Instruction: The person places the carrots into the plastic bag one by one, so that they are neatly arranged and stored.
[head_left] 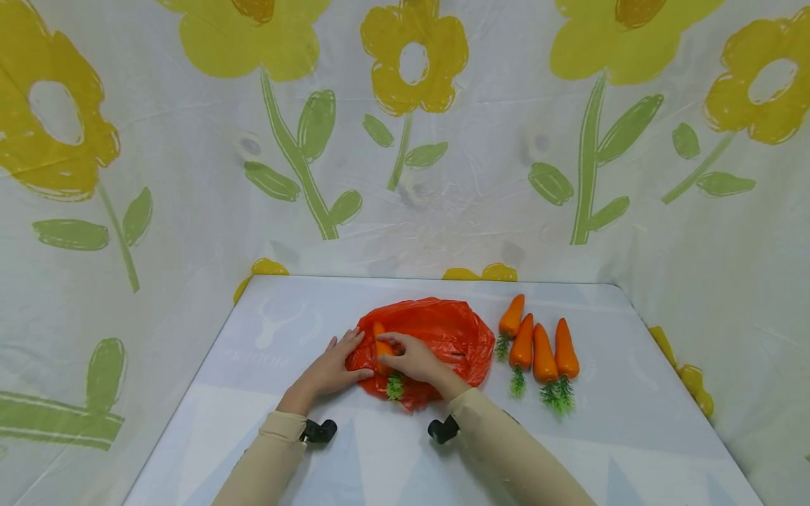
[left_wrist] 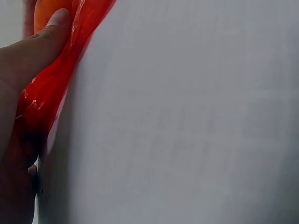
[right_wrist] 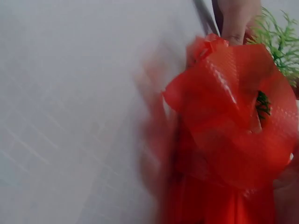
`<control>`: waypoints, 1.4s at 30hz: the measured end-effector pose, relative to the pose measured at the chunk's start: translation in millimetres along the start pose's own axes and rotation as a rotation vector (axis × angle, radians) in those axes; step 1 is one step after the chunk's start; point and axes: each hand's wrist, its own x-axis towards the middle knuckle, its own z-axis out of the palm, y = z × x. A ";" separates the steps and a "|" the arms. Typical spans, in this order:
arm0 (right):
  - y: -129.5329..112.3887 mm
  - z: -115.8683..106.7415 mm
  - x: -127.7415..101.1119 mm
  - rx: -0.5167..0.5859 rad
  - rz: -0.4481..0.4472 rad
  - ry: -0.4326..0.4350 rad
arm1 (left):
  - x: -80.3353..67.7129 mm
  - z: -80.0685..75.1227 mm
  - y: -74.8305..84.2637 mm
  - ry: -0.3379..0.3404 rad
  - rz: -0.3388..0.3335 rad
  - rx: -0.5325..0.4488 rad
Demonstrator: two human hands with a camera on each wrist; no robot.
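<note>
A crumpled red plastic bag (head_left: 443,327) lies spread on the table, its mouth gathered around a carrot in the right wrist view. My left hand (head_left: 334,365) holds the bag's left edge, with the thumb reaching toward the carrot. Up close in the left wrist view, the thumb (left_wrist: 44,44) lies against the red plastic with the orange carrot (left_wrist: 52,10) behind it. My right hand (head_left: 414,358) pinches that carrot (head_left: 382,351) from its right side, over the bag. Its tip points away from me, and its green leaves (head_left: 395,386) point toward me.
Several more carrots (head_left: 522,342) with leafy green tops lie side by side to the right of the bag. The white table (head_left: 304,316) has a patterned top. A flower-printed cloth (head_left: 474,211) hangs behind it and along both sides.
</note>
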 end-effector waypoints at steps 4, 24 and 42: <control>-1.6 -5.0 -2.7 0.016 0.015 -0.059 | -0.8 -1.3 1.4 -0.006 0.002 -0.003; -1.2 2.2 -5.4 0.005 -0.010 -0.008 | 1.3 -6.5 -3.5 -0.028 0.045 0.006; 8.0 0.0 -7.9 0.066 -0.032 0.012 | 3.4 -3.4 -5.5 -0.013 0.052 -0.003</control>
